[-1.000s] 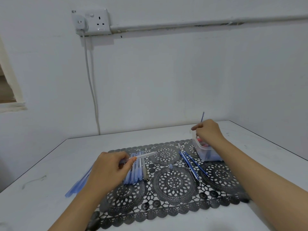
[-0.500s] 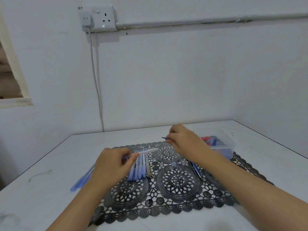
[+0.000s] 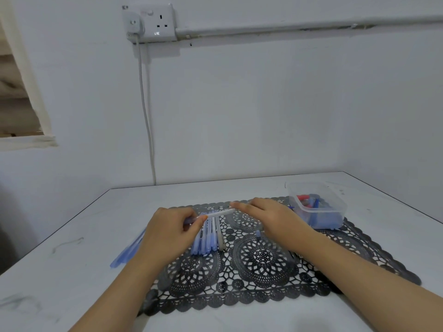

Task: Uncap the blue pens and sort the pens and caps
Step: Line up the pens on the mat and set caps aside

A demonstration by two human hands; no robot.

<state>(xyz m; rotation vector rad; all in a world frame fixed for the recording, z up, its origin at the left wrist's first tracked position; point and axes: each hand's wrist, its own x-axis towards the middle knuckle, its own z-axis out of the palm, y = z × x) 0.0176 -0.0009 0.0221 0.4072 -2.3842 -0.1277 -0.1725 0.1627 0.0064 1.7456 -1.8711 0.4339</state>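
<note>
The white table [image 3: 72, 271] shows on every side of the black lace mat [image 3: 263, 279], broadest to the mat's left and along its near edge; the wall [image 3: 239, 116] stands just past the table's far edge; a clear tub [image 3: 316, 207] of caps sits on the mat's far right corner. Above the mat's left half your left hand [image 3: 167, 233] pinches a pen [image 3: 219, 213] between thumb and curled fingers, over a row of blue pens [image 3: 206, 238]. A second ago your right hand [image 3: 271, 219] was at the tub; now it reaches across the mat, fingers stretched to the pen's free end; whether they nip it or only touch it you cannot tell. A loose cap [image 3: 258, 233] lies near the mat's middle, just beside that hand. Your right forearm covers the mat's right half, where dark pens lay before; your left wrist hides part of more pens [image 3: 129, 250] off the mat's left edge.
</note>
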